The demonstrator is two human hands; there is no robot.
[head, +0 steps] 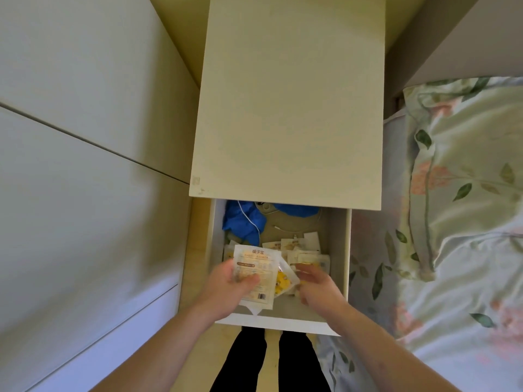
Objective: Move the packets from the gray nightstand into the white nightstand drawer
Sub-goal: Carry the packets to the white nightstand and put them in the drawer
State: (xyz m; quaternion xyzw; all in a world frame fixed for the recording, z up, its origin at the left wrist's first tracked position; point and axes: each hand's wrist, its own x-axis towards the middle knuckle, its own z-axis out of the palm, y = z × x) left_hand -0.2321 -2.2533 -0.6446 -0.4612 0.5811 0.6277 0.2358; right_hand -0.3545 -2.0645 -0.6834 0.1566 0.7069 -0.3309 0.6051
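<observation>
The left hand (226, 284) curls its fingers (249, 280) round a white packet (256, 274), held over the open white nightstand drawer (336, 250). Just right, the right hand (317, 284) hovers with fingers loosely spread, touching a yellow packet (283, 282). More packets (305, 254) lie farther in, beside blue cloth (243, 222). A floral bed (452, 222) lies right.
</observation>
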